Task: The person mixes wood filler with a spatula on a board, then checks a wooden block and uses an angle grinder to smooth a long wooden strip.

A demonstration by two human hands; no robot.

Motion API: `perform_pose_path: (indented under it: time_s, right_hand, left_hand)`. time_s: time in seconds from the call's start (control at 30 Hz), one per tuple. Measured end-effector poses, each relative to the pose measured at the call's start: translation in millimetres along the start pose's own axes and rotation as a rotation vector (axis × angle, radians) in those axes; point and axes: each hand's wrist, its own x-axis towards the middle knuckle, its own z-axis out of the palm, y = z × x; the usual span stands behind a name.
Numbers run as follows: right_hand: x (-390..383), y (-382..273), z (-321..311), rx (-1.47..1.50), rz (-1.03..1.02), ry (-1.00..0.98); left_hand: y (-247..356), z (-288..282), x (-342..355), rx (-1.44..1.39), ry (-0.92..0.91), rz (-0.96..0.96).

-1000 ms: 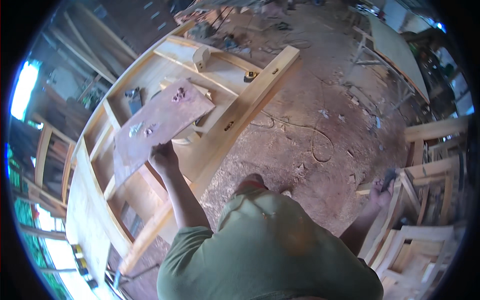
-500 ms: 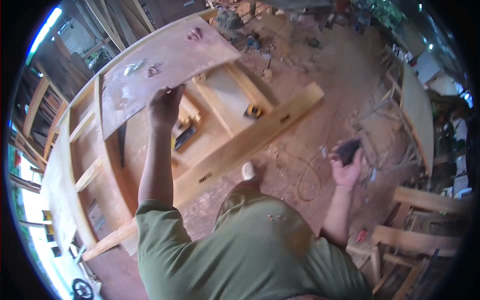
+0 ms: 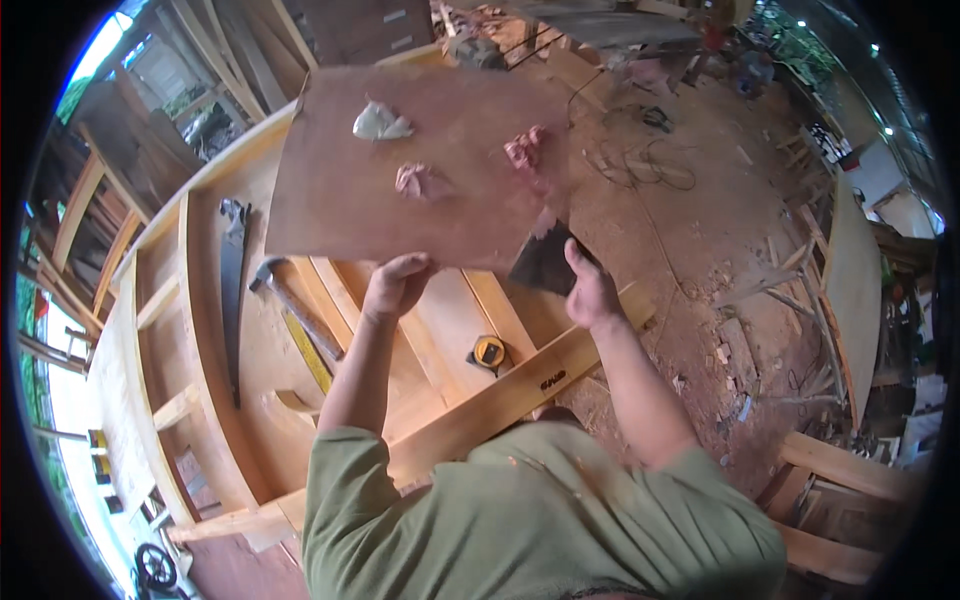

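While the person's green-shirted shoulders fill the lower part of the view, both forearms reach up and away to a raised plywood sheet [image 3: 440,170]. The left hand [image 3: 397,283] is curled around the sheet's near edge, fingers clenched on it. The right hand [image 3: 590,290] is closed on a dark flat scraper [image 3: 543,262], whose blade lies against the sheet's near right corner. On the sheet's face, beyond both hands, sit three lumps of putty: a pinkish one [image 3: 420,182] just above the left hand, another pink one [image 3: 524,150] above the right hand, and a pale one [image 3: 380,122] farther off to the left. Below and between the hands, a yellow tape measure [image 3: 488,352] rests on a pale wooden frame [image 3: 200,330]. To the left of the left hand lie a hammer [image 3: 290,300] and, farther left, a handsaw [image 3: 233,290]. Beyond the right hand, dirt floor [image 3: 700,250] spreads out with loose cables [image 3: 650,150].
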Motion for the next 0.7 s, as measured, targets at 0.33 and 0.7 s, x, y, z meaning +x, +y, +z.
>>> perform_pose_path:
  time_s: [0.33, 0.7]
  right_hand:
    - [56.8, -41.7, -32.6, -0.14, -0.234, 0.069]
    - [127.2, -23.0, -5.8, -0.046, -0.175, -0.004]
  left_hand:
    - [28.1, 43.4, 66.9, 1.835, 0.162, 0.174]
    - [60.3, -55.1, -9.6, 1.913, 0.724, 0.173]
